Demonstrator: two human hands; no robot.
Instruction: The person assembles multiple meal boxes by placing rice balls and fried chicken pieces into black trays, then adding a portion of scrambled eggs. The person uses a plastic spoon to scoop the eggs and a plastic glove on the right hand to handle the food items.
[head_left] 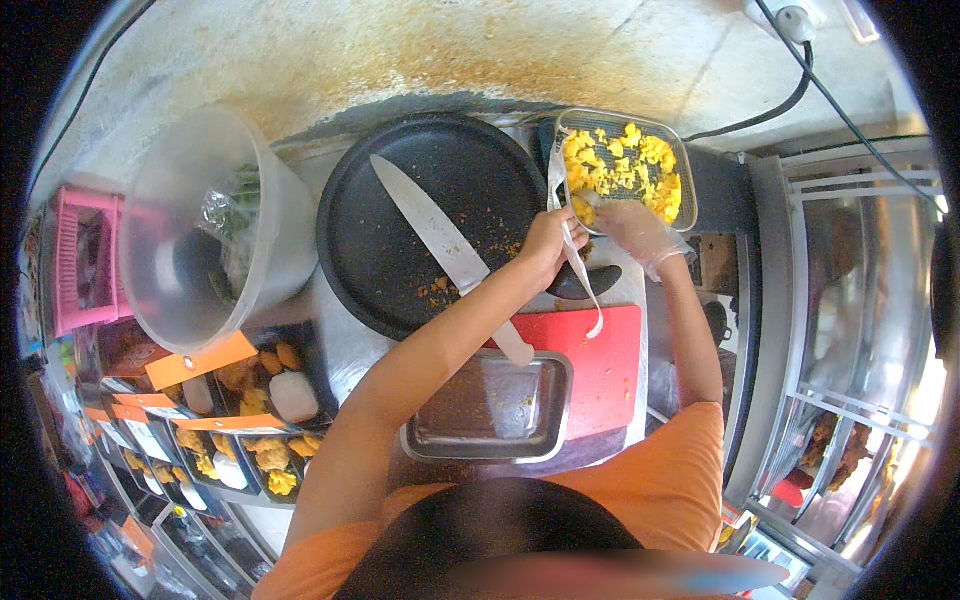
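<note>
My bare left hand (pixel 548 243) is closed around a long, thin, shiny pale strip (pixel 585 280), whose exact kind I cannot make out. The strip runs along the left side of a clear-walled tray (pixel 690 215) and down over the red board. Yellow scrambled-egg-like pieces (pixel 657 160) lie inside the tray on a mesh bottom. My right hand (pixel 632 228), in a clear plastic glove, reaches over the tray's near edge. Its fingers are bent together at the near left corner; what they hold is hidden. Beside my left hand, a large knife (pixel 430 222) lies across a wide black pan (pixel 400 260) with crumbs in it.
A red cutting board (pixel 610 385) and a metal tray (pixel 415 440) lie near me. At left stand a large clear tub (pixel 150 270), a pink basket (pixel 70 260) and several food boxes with orange bands (pixel 205 360). A metal-framed rack (pixel 800 300) rises at right; a stained wall closes the back.
</note>
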